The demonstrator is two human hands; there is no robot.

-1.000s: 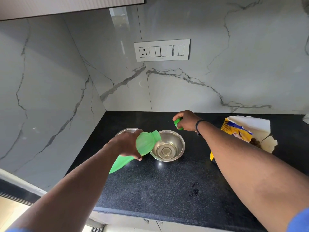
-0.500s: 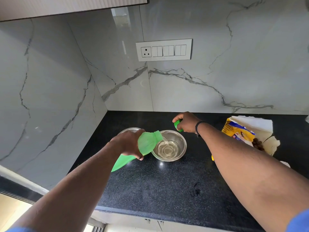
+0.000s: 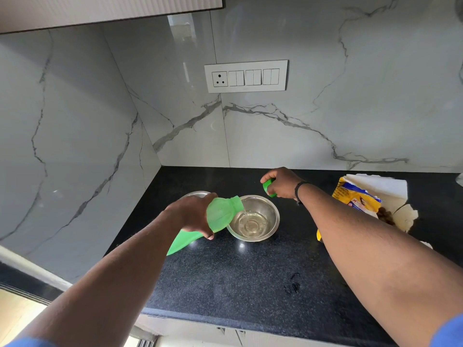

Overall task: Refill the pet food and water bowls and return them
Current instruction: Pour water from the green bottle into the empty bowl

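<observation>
Just below the middle of the frame I see a steel bowl (image 3: 253,219) standing on the black counter (image 3: 250,276), with a shallow pool of clear water in its bottom. A green bottle (image 3: 220,216) is tipped over the bowl's left rim, its open neck pointing down into it, and a thin stream runs from the neck. My left hand (image 3: 194,216) grips the bottle round its middle, fingers curled tight. A second steel bowl (image 3: 194,194) peeks out behind that hand; I cannot tell what is in it. Right of the bowl, my right hand (image 3: 281,182) is closed on a green cap (image 3: 268,187). At the right edge of the frame lies a torn yellow food bag (image 3: 357,196) on white paper (image 3: 378,186), with brown kibble (image 3: 384,214) spilled beside it.
</observation>
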